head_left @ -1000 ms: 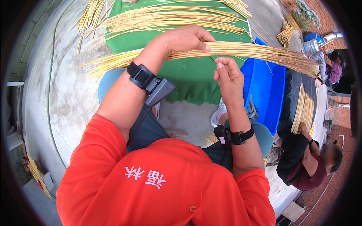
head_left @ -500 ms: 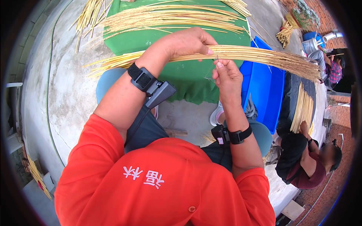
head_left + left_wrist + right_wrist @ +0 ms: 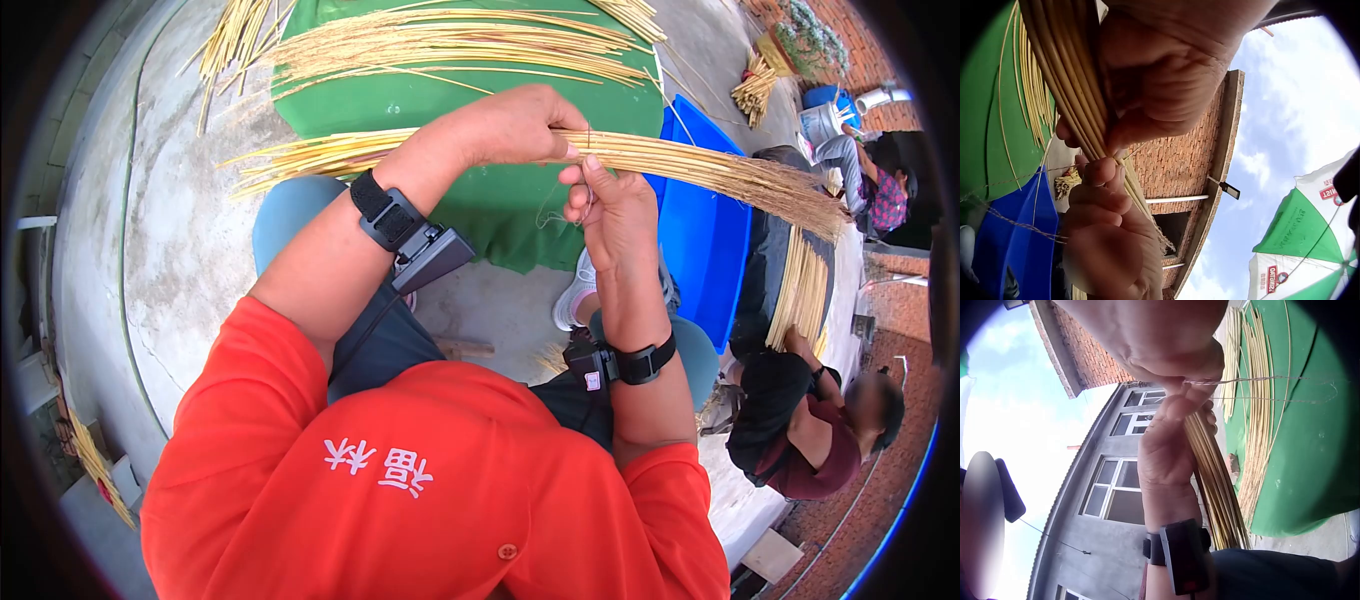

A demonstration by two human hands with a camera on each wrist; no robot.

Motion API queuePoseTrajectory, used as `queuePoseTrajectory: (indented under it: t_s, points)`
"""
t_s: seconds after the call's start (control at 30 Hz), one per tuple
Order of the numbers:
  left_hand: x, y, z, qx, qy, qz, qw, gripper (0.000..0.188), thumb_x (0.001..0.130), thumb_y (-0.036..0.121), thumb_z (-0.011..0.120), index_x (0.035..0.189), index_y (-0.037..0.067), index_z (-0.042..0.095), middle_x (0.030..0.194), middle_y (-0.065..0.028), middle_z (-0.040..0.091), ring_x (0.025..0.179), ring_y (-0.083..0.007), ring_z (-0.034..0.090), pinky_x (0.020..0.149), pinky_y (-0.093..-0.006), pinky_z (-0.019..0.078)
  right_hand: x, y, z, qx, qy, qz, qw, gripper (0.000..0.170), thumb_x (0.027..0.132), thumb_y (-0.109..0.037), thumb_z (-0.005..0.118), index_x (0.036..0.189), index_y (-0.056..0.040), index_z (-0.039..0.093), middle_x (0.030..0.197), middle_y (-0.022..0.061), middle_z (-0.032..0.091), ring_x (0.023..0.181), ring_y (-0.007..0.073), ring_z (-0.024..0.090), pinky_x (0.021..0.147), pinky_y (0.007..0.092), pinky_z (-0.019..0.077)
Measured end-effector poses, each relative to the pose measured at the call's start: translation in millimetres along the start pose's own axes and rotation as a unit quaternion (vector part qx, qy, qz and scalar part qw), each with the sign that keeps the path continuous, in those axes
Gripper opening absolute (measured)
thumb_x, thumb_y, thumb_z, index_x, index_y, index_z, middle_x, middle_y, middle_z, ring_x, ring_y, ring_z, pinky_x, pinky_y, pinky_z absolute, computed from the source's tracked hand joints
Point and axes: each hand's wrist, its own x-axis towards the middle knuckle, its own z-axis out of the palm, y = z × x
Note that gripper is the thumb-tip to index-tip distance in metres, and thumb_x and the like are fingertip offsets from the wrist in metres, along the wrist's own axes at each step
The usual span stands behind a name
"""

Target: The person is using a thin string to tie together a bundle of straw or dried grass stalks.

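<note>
A long bundle of straw-coloured stalks (image 3: 700, 162) with brushy ends at the right lies across in front of the person. The left hand (image 3: 520, 125) grips it near the middle, its thumb along the near side. Right below the bundle, beside that thumb, the right hand (image 3: 622, 212) pinches a thin twisted cord (image 3: 1254, 380). Part of the cord crosses the bundle at the fingertips, and loose strands hang away from the hand. In the left wrist view the right fingertips sit against the stalks (image 3: 1069, 75); the pinch itself is partly hidden.
More stalks (image 3: 450, 50) lie on a green cloth (image 3: 370, 112) ahead. A blue tub (image 3: 708, 230) stands to the right, near a seated person (image 3: 820, 440) with another stalk bundle (image 3: 800, 290). Loose stalks (image 3: 230, 45) lie at the far left.
The right hand has turned and risen slightly to the right, fingers more curled. A strand of cord now shows across the bundle. The left hand has shifted a little right, still gripping the stalks.
</note>
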Motion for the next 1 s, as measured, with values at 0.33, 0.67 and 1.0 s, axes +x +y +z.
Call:
queuePoseTrajectory:
  t_s: [0.33, 0.67, 1.0]
  points:
    - [-5, 1, -9, 0.184, 0.094, 0.032, 0.978, 0.034, 0.074, 0.012, 0.062, 0.106, 0.002, 0.061, 0.091, -0.0182, 0.064, 0.080, -0.0284, 0.062, 0.072, -0.0349, 0.0478, -15, -36, 2, -0.587, 0.105, -0.432, 0.677, 0.017, 0.070, -0.003, 0.068, 0.085, -0.0045, 0.060, 0.076, 0.0101, 0.053, 0.069, 0.0255, 0.056, 0.058, 0.0334, 0.0455]
    - [-2, 1, 13, 0.204, 0.104, 0.054, 0.972, 0.030, 0.073, 0.018, 0.064, 0.100, 0.006, 0.065, 0.085, -0.0172, 0.063, 0.077, -0.0344, 0.059, 0.068, -0.0390, 0.0474, 12, -10, 2, -0.554, 0.055, -0.344, 0.756, 0.010, 0.069, -0.005, 0.066, 0.076, -0.0050, 0.060, 0.077, 0.0069, 0.053, 0.073, 0.0245, 0.055, 0.062, 0.0351, 0.0448]
    - [-8, -3, 39, 0.285, 0.023, 0.015, 0.958, 0.023, 0.070, 0.015, 0.065, 0.093, 0.010, 0.067, 0.079, -0.0118, 0.064, 0.076, -0.0316, 0.059, 0.068, -0.0407, 0.0465, 7, -54, 36, -0.454, 0.101, -0.567, 0.679, 0.006, 0.083, -0.004, 0.058, 0.080, -0.0029, 0.052, 0.073, 0.0079, 0.055, 0.064, 0.0182, 0.056, 0.053, 0.0291, 0.0423]
